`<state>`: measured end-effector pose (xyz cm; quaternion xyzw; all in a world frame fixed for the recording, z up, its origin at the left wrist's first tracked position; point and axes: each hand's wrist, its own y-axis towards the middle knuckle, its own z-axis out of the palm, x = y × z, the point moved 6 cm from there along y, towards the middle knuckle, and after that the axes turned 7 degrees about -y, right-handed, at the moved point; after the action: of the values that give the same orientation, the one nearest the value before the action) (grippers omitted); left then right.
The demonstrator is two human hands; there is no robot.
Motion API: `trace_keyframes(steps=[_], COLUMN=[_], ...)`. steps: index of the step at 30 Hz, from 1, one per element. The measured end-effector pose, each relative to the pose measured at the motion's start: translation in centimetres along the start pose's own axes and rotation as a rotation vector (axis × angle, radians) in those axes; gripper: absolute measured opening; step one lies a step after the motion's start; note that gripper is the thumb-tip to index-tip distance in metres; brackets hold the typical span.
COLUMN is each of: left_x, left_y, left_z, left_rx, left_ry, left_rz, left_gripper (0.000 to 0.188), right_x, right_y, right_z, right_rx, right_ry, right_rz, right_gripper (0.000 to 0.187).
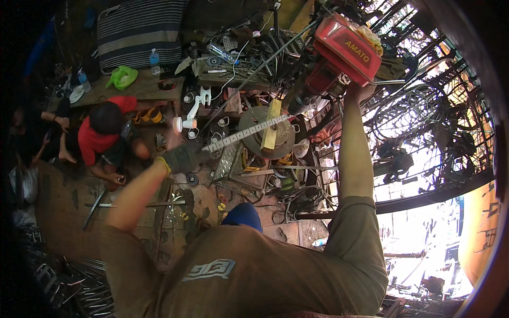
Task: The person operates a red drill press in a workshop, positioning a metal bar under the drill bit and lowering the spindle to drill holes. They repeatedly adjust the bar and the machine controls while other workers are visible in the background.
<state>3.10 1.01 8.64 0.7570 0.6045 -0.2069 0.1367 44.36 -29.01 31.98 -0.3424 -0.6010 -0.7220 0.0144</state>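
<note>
My left hand (pixel 181 160), in a dark glove with a yellow cuff, closes on the near end of a long flat pale strip (pixel 246 132) with evenly spaced dark marks. The strip slants up to the right across a yellowish wooden block (pixel 271 126), its far end below the chuck of a red drill press (pixel 347 50). The block lies on the press's round metal table (pixel 254 117). My right hand (pixel 360 93) is raised to the side of the press's head, closed at a metal feed handle (pixel 389 82); its fingers are partly hidden.
A person in a red shirt (pixel 98 135) crouches at left, with another person's hand (pixel 62 122) beyond. A white jointed lamp-like object (pixel 199 106) stands left of the press. Cables and scrap crowd the back bench; a metal grille (pixel 424 127) lines the right. Bars (pixel 93 209) lie on the floor.
</note>
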Motion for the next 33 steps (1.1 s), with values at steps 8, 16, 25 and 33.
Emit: trace_keyframes(steps=[8,16,25,33], left_x=[0.0,5.2,4.7,0.5], left_y=[4.9,11.1,12.2,11.4], left_z=[-13.1,-21.2,-23.2,-23.3], left_rx=[0.299,0.473,0.389,0.354], left_ry=[0.660,0.062,-0.065,0.485], left_rz=[0.183,-0.426,-0.637,-0.050], left_gripper=[0.019,0.021,0.023,0.024], right_x=[-0.6,0.4,-1.4,0.0], right_y=[0.2,0.3,0.3,0.2], right_z=[0.6,0.4,1.0,0.4], right_rx=[-0.001,0.012,-0.027,-0.061], right_ry=[0.286,-0.457,0.513,0.250], right_rz=[-0.034,-0.347,0.085,-0.050], right_gripper=[0.028,0.027,0.029,0.042])
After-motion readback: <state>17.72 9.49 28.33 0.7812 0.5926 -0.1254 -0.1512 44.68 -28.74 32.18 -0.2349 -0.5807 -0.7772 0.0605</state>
